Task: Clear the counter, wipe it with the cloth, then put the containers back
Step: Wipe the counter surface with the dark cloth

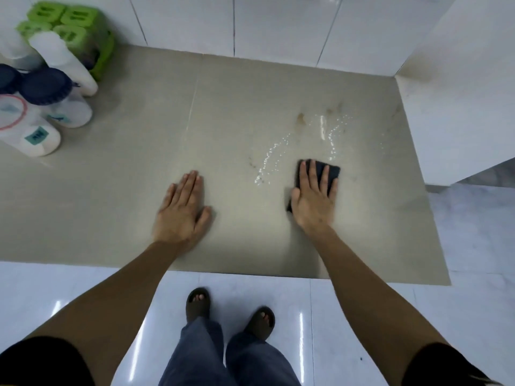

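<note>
The right hand (pixel 313 200) lies flat, pressing the cloth (pixel 331 174); the left hand (pixel 181 211) lies flat, empty; push hard toward the wet spots (pixel 278 149) just ahead.

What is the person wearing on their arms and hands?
Nothing on the hands: the left hand and right hand are bare, with no gloves, rings or watch showing. Both forearms are bare too. Short black sleeves show only at the upper arms.

right hand (pixel 313 199) flat on cloth (pixel 333 169), wet counter (pixel 237 129)
</note>
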`<state>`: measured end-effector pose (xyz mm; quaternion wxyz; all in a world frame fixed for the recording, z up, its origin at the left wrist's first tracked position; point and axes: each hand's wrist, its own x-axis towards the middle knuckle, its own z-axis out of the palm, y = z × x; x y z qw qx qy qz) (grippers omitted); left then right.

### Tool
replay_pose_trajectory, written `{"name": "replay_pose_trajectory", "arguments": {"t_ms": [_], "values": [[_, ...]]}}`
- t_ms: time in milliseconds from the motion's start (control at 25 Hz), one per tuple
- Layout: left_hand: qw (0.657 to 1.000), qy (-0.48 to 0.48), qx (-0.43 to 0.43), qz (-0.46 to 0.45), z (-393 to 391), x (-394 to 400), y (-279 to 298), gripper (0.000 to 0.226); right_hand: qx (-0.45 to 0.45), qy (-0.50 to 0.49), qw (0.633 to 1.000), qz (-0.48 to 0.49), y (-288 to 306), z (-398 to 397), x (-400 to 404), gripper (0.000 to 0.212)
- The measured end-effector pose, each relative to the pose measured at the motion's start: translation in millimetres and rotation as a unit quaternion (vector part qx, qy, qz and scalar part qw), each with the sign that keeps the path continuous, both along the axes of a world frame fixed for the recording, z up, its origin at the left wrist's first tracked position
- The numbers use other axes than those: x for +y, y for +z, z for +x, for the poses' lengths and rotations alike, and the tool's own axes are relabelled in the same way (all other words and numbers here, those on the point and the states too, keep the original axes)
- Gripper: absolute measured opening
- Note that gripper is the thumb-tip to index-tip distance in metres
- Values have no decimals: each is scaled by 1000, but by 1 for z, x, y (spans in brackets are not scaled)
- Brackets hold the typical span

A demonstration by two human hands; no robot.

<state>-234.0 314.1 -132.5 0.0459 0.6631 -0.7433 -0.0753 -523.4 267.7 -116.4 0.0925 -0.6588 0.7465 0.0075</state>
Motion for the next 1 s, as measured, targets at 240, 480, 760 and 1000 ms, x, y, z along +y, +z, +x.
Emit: {"name": "replay_pose_trajectory", "arguments": {"t_ms": [240,480,760,1000], "values": [[1000,6,-2,-3,0,1,1,71,-10,199,980,0,1,47,48,66],[999,39,-10,-8,-3,0,1,79,23,92,995,2,0,-51,11,64],[999,35,0,-11,-1,0,-1,78,-32,135,990,23,4,62,-106,61],[999,38,8,-12,-2,2,2,77,-3,284,959,7,6,54,-22,65]]}}
